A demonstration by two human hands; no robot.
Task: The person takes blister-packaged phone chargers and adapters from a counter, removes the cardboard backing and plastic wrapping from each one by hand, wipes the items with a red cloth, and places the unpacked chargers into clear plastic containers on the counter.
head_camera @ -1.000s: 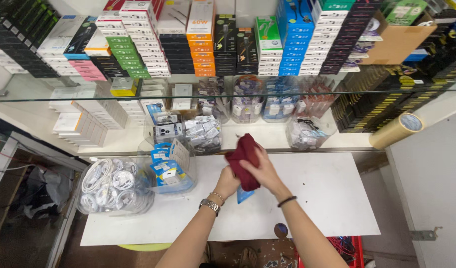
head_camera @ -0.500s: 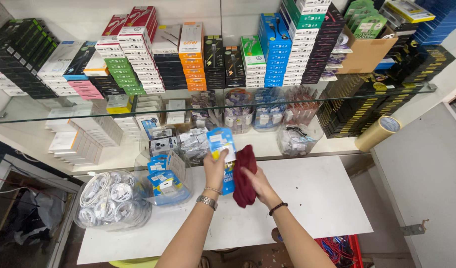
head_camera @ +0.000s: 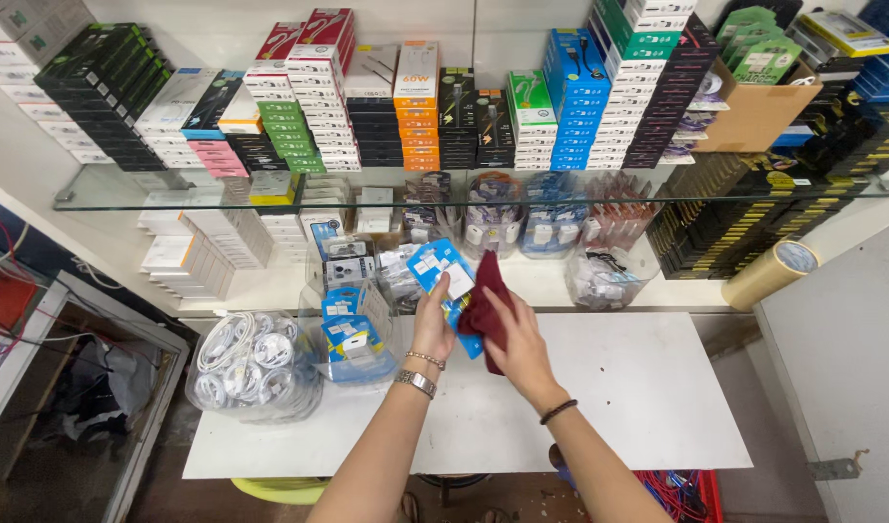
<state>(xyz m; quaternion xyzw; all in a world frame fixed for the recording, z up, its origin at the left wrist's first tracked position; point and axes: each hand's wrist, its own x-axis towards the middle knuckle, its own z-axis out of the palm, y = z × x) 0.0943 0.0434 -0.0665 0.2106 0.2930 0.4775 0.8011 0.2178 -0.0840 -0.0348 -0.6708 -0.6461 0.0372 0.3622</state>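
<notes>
Above the white tabletop [head_camera: 619,387], the left hand [head_camera: 433,324] grips a blue-and-white packet [head_camera: 443,276], tilted up so its face meets the cloth. The right hand [head_camera: 518,341] is closed around a dark red cloth [head_camera: 485,305] pressed against the packet, seemingly to wipe it. The cloth hides the packet's lower right part. Beyond stand clear tubs of white cables [head_camera: 256,363], then a glass shelf [head_camera: 173,189] of stacked boxes, their contents unreadable.
</notes>
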